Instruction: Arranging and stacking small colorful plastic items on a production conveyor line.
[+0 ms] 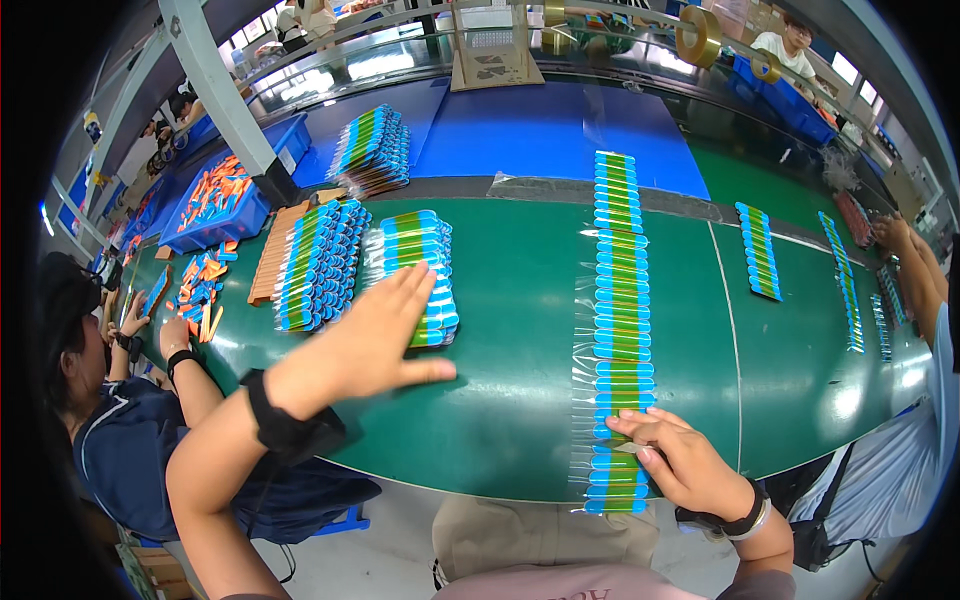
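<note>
Left hand [375, 335] hovers flat, fingers spread wide, holding nothing, just over the near stack [418, 275] of blue-green packets on the green table [520, 400]. Right hand [680, 462] pinches loosely on the long row [620, 330], near its lower end. Those clear sleeves look glossy and slick; a careless push could fan the stack or skew the overlapped row.

A long column of flat, clear-sleeved packets [620, 330], each blue at both ends with a green-and-yellow middle, lies overlapped lengthwise on the green belt, its near end at the table's front edge. A second batch of the same packets [418, 275], fanned in a loose stack, lies well to its left.
</note>
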The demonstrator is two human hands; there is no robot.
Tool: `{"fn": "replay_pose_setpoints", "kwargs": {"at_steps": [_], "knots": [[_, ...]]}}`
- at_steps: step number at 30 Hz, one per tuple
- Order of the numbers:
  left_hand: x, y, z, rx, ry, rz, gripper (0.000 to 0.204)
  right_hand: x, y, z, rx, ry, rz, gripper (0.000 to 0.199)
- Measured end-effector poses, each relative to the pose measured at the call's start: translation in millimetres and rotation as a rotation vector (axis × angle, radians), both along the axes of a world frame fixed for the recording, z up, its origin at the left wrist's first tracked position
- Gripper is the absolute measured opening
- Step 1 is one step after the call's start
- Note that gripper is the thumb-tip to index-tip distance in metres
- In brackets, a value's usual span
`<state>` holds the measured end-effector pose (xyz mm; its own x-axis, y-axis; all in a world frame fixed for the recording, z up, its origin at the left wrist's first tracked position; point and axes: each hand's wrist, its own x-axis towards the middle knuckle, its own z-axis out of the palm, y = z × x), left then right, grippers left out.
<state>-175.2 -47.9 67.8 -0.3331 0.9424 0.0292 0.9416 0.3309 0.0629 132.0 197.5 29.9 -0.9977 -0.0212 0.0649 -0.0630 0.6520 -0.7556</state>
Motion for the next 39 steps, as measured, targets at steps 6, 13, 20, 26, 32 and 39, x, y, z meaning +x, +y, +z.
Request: {"fn": "replay_pose_setpoints", "kwargs": {"at_steps": [6, 13, 20, 26, 32, 39], "knots": [[10.1, 6.9, 6.3, -0.075, -0.163, 0.131, 0.084, 3.7, 1.5, -2.6, 0.002, 0.024, 0.039, 0.026], [92.4, 18.3, 8.9, 0.433, -0.145, 0.088, 0.051, 12.4, -0.3, -8.9, -0.107, 0.045, 0.178, 0.029], [151.7, 40.2, -38.4, 0.424, -0.466, 0.157, 0.061, 33.1, -11.0, 6.1, -0.293, -0.014, -0.030, 0.021], [145.9, 24.1, -38.6, 0.488, -1.190, 0.299, 0.043, 13.7, 2.3, 26.5, 0.328, 0.264, -0.140, 0.020], [143.4, 22.8, -39.9, 0.435, -1.247, 0.254, 0.051, -4.6, -9.0, 26.4, 0.664, 0.322, 0.028, 0.032], [143.4, 28.1, -34.9, 0.466, -1.321, 0.241, 0.053, -12.8, -15.0, 18.2, 0.785, 0.342, 0.085, 0.036]]}}
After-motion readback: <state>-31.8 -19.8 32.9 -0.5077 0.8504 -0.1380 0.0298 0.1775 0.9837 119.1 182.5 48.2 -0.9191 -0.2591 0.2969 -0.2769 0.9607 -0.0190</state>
